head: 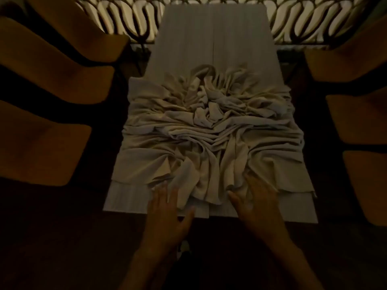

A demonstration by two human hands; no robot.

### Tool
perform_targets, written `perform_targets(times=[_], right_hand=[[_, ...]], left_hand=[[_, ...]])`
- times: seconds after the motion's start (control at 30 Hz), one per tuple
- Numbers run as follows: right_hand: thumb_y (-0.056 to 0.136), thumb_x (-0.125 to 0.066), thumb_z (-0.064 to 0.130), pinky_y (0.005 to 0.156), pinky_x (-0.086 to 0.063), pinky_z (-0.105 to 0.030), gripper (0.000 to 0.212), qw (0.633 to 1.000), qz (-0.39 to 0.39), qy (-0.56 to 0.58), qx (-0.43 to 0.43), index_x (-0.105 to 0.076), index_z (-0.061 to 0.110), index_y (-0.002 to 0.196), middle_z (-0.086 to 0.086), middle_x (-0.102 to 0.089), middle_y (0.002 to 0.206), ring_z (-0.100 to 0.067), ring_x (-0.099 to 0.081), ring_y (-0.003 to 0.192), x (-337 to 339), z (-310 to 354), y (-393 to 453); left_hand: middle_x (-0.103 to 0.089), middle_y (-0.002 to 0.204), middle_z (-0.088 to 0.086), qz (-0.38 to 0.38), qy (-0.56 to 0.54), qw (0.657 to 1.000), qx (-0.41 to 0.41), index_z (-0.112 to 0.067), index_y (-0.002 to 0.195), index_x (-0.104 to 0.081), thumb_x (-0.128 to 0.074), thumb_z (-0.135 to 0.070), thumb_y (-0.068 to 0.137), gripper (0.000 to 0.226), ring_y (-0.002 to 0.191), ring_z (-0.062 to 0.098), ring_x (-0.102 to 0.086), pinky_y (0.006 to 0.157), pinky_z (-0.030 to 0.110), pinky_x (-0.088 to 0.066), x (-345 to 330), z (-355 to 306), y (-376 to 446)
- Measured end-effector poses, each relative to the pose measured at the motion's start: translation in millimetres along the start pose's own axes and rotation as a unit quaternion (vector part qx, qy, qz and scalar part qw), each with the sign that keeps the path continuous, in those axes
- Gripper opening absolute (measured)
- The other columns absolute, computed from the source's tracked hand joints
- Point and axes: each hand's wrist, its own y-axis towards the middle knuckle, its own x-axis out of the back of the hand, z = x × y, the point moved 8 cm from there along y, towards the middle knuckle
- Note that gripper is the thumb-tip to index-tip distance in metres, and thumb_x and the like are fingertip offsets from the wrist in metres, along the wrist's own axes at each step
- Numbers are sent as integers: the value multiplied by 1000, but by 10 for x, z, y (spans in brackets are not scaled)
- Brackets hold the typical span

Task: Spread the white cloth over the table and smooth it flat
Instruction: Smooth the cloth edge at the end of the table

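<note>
A white cloth (211,132) lies bunched in heavy wrinkles over the near and middle part of a long grey table (213,34). Its folds pile highest at the centre, and its side edges reach the table's left and right rims. My left hand (167,208) lies at the cloth's near edge with fingers straight, fingertips touching the hem. My right hand (257,197) rests flat on the cloth's near right part, fingers spread and blurred. The far half of the table is bare.
Orange-brown chair seats (58,84) line the left side of the table, and more chairs (356,118) line the right. A patterned light-and-dark screen (125,19) runs behind the table's far end. The room is dim.
</note>
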Motion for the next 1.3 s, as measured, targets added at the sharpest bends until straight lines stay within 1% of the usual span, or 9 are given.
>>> perform_targets(times=[0.1,0.2,0.3,0.43,0.67,0.83,1.0,1.1,1.3], right_hand=[[83,-36,82,120,-22,-48,85,998,44,-42,-9,-41,28,148,-4,-37,158,-23,-27,148,-527,-136,323],[80,-32,85,118,-27,-52,82,997,56,-48,-30,-32,42,149,-6,-30,160,-29,-23,148,-1029,-368,592],[79,-30,84,114,-34,-57,84,996,31,-87,-13,-35,38,149,-11,-29,160,-37,-24,148,-1335,-609,874],[80,-17,86,123,-11,-50,92,991,14,-134,5,-28,32,153,-12,-19,164,-32,-7,153,-1589,-913,1246],[89,-8,79,119,5,-53,72,988,-12,-153,24,9,49,153,5,26,163,-23,29,148,-1981,-1350,1480],[94,-13,76,118,4,-59,69,986,-46,-161,23,-6,44,155,-1,18,166,-28,23,151,-2065,-1438,1236],[90,-7,78,115,9,-56,74,988,-14,-152,24,9,46,154,1,26,164,-27,30,148,-2055,-1523,781],[93,-10,67,117,2,-60,71,986,0,-163,31,-7,38,158,-5,18,166,-34,23,150,-2030,-1589,467],[86,-34,30,97,-43,-67,58,975,8,-213,68,-58,6,133,-25,-44,151,-59,-35,136,-1817,-1595,-115]], left_hand=[[-9,165,3,8,38,999,-21,-28,155,-15,-32,-73,82,88,152,28,0,120,54,-17,-311,292,570],[-1,166,5,12,77,995,-65,-30,155,3,-38,-72,85,91,152,31,2,120,57,-16,-682,470,1103],[-2,166,6,-15,92,990,-104,-30,155,10,-40,-69,88,92,152,33,-2,118,60,-19,-906,562,1511],[-1,166,-4,-42,96,989,-100,-42,154,6,-24,-74,88,79,152,32,3,116,63,-12,-1066,764,1826],[0,167,3,-111,170,974,-97,-31,157,2,-25,-77,88,88,152,37,2,106,78,-13,-1223,1023,1781],[-1,167,2,-131,186,971,-75,-31,157,-1,-21,-80,86,89,151,40,-4,103,79,-15,-1234,1103,1579],[-4,167,7,-124,246,959,-67,-29,158,-7,-21,-75,88,85,150,42,-5,104,72,-20,-1277,1270,1146],[-8,166,10,-104,260,958,-59,-30,157,-11,-18,-75,87,84,149,43,-8,103,72,-22,-1335,1389,885],[-3,166,12,-46,269,961,-54,-34,156,-18,-36,-76,82,87,150,43,-5,102,73,-28,-1464,1538,209]])
